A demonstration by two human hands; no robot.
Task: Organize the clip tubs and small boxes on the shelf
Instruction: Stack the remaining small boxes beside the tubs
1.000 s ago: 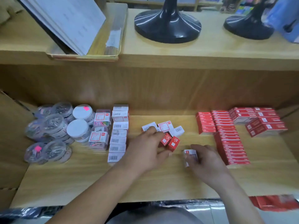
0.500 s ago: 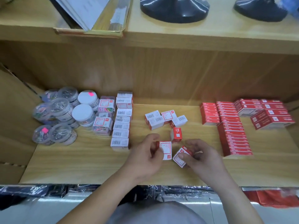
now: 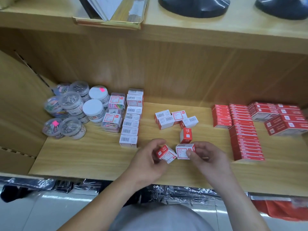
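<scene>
The left hand [image 3: 147, 158] grips a small red and white box [image 3: 165, 154], with thumb and fingers curled around its ends, and holds it tilted above the wooden shelf [image 3: 93, 157]; the right hand [image 3: 208, 155] pinches a second small box [image 3: 184, 151], whose label face is up; the two boxes meet or almost meet at one corner, I cannot tell which; both are just in front of the standing red box [image 3: 186, 135], which is upright on the shelf; behind the standing red box lies a loose group of four small boxes [image 3: 175, 118], close together, some with the barcode up; to the left of the standing red box is a straight column of white barcode boxes [image 3: 131, 120], which goes from the front toward the back wall; further left are clear cases of coloured clips [image 3: 113, 117], and then the round clip tubs [image 3: 71, 105], stacked in a cluster near the left wall, two of them with white lids; to the right of the standing red box is a long row of flat red boxes [image 3: 244, 135], and beyond it more red boxes in stacks [image 3: 281, 119]; well above the standing red box, on the upper shelf [image 3: 183, 29], are two black round bases [image 3: 193, 5] and a gold tray [image 3: 116, 22] with papers
</scene>
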